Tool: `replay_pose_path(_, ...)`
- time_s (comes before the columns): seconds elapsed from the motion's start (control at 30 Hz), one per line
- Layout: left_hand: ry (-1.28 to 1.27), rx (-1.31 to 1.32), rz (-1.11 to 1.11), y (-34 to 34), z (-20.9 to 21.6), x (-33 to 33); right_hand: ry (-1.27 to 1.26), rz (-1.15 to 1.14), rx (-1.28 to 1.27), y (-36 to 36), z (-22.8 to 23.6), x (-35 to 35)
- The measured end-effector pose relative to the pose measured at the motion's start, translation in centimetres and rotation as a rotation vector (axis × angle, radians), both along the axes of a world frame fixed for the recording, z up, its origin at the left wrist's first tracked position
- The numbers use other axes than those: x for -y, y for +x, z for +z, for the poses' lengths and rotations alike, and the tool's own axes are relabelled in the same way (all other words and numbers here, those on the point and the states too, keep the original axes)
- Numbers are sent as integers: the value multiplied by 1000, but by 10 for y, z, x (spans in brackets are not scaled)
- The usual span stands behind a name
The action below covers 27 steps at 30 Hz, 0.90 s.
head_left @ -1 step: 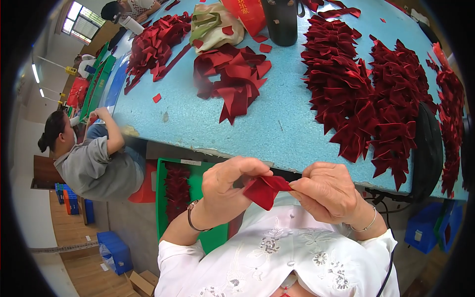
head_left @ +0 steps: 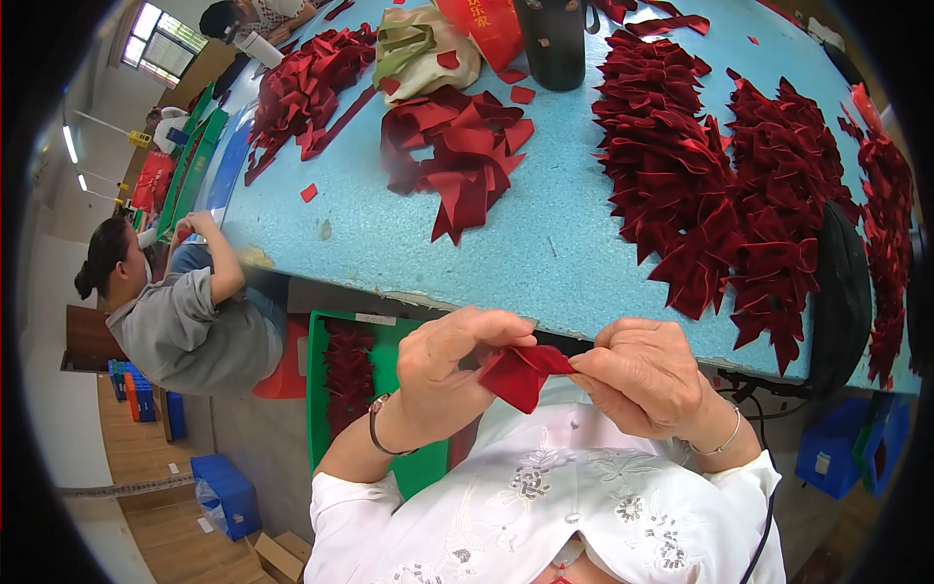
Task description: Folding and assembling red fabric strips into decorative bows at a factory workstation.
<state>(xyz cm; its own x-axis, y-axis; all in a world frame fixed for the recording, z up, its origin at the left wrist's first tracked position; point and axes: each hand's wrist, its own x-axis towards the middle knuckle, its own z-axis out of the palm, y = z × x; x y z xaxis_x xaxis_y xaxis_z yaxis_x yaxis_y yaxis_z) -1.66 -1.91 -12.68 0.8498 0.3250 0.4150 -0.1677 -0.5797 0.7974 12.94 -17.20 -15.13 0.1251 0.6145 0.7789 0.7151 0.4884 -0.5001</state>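
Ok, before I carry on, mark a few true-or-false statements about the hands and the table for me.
1. The left hand and right hand both hold the red cloth. True.
2. The black bottle lies on its side. False: the black bottle stands upright on the blue table.
3. The green box has red bows in it. True.
4. The dark wristband is on the right wrist. False: the dark wristband is on the left wrist.
5. The red cloth lies on the table. False: it is held up in the hands.
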Motion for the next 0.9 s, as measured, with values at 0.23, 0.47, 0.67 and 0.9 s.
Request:
replay_pose_path(0.23,-64,-6,-22,-3,-2,-1,-19,-15,-20,1,-4,1)
replay_pose_path(0.47,-132,-71,-54,-1,-1,1,-30,-16,-26,0,-5,3)
replay_pose_path(0.67,-262,-111,-93,3,0,1,-34,3,4,0,-4,4)
replay_pose_path(0.9,-508,-217,-93,1,1,-2,-19,12,27,4,-4,3)
